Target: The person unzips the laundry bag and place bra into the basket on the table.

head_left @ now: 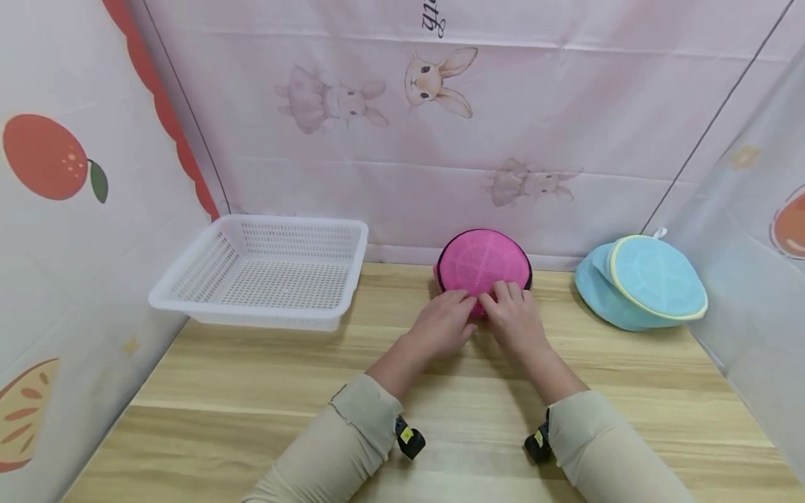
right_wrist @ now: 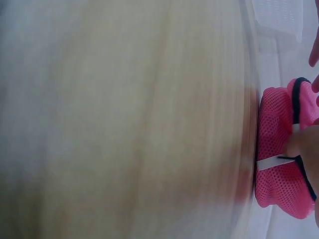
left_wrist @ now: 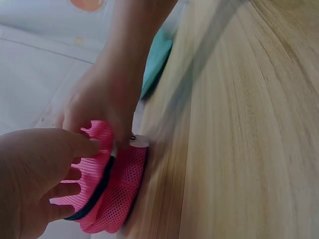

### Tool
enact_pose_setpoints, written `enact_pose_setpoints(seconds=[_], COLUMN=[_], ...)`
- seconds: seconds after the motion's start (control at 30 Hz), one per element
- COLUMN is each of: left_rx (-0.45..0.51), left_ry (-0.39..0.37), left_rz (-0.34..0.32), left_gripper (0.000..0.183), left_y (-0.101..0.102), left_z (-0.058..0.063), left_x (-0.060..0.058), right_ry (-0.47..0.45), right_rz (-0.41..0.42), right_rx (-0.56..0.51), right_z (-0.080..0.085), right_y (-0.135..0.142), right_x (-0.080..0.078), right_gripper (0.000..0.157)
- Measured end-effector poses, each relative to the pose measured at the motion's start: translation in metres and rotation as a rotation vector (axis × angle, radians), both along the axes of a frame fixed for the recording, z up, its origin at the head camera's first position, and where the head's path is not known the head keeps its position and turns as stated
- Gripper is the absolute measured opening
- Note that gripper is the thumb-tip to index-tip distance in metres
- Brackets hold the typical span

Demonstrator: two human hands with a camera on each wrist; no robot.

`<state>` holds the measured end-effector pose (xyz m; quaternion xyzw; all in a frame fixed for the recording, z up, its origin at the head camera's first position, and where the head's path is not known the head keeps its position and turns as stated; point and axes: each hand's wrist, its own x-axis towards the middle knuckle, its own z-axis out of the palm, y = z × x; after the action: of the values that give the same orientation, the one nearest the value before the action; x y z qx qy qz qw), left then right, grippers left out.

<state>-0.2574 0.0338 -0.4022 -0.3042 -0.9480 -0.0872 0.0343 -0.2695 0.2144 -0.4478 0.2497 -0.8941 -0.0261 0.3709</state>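
A round pink mesh laundry bag [head_left: 483, 260] with black trim sits near the back wall, its flat top facing up. Both hands work at its front edge, close together. My left hand [head_left: 445, 323] has its fingers over the top fabric and its thumb at the edge beside the right hand. With thumb and fingers, my right hand [head_left: 517, 318] pinches the black-trimmed edge. A white tag [right_wrist: 274, 162] sticks out below the right thumb. Pink fabric bunches between the hands in the left wrist view, and the exact fingertip contact there is partly hidden.
A white plastic basket [head_left: 353, 279] with slotted walls stands at the back left. To the right, a light blue bag [head_left: 657, 279] with yellow trim leans near the corner. Printed cloth walls [head_left: 377, 181] border the wooden table [head_left: 264, 391] at the back and sides.
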Motion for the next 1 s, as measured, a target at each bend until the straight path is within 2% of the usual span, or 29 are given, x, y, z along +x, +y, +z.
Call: enact_pose_setpoints(seconds=[0.2, 0.3, 0.67, 0.83, 1.0], left_rx=[-0.001, 0.016, 0.121, 0.176, 0.276], left_ry=[0.054, 0.082, 0.28, 0.332, 0.391], left_rz=[-0.007, -0.003, -0.011, -0.016, -0.023], left_gripper=[0.049, 0.048, 0.038, 0.037, 0.03], left_y=[-0.002, -0.003, -0.011, -0.015, -0.019], left_z=[0.003, 0.006, 0.011, 0.012, 0.009], left_x=[0.001, 0.001, 0.006, 0.011, 0.015], right_ry=[0.134, 0.147, 0.089, 0.051, -0.003], right_rz=[0.104, 0.145, 0.237, 0.302, 0.328], right_rx=[-0.027, -0.071, -0.175, -0.25, -0.322], right_z=[0.005, 0.009, 0.027, 0.033, 0.039], right_y=[-0.001, -0.002, -0.009, -0.014, -0.02], right_x=[-0.001, 0.001, 0.013, 0.019, 0.029], right_gripper=[0.007, 0.009, 0.016, 0.02, 0.021])
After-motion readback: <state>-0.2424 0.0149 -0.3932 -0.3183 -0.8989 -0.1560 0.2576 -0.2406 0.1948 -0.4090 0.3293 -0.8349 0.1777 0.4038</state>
